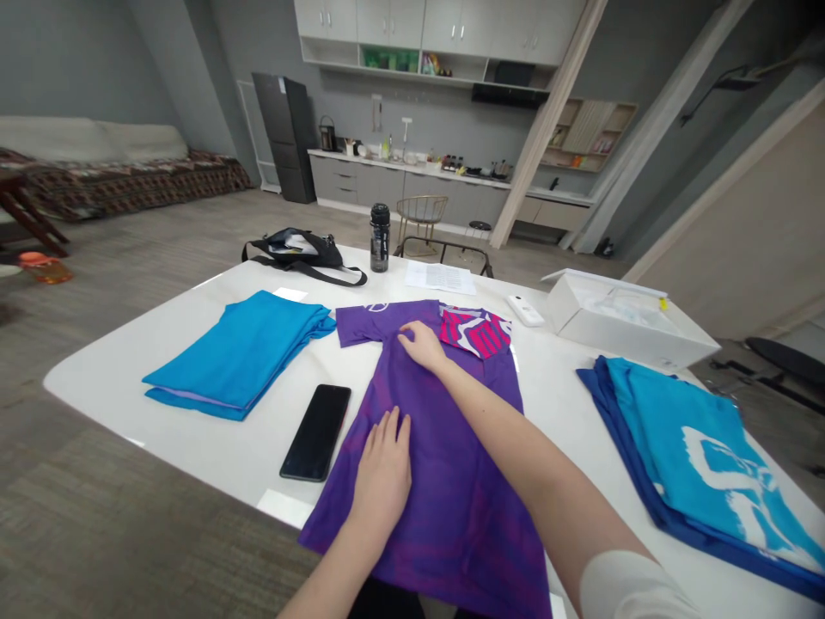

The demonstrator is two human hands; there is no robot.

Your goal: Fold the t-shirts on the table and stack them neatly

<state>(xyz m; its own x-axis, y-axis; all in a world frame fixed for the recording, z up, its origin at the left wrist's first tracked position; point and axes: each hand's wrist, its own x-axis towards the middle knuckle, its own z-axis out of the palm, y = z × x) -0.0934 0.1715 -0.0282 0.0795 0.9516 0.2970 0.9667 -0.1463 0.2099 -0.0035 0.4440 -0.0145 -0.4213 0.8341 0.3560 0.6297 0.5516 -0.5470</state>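
A purple T-shirt (444, 481) is spread on the white table in front of me, its hem hanging over the near edge. One sleeve stretches out to the left, while a red, white and purple patterned part (475, 330) lies folded at the upper right. My left hand (385, 473) rests flat on the shirt's left half, fingers stretched out. Reaching across the shirt, my right hand (422, 346) has its thumb and fingertips drawn together on the fabric near the left sleeve. A black phone (315, 432) lies just left of the shirt.
Folded blue clothing (235, 357) lies on the left of the table (103, 365). Blue garments (689, 456) are stacked at the right, before an open white box (632, 322). A black bag (300, 249), bottle (380, 239), papers (440, 277) and white remote (525, 310) stand farther back.
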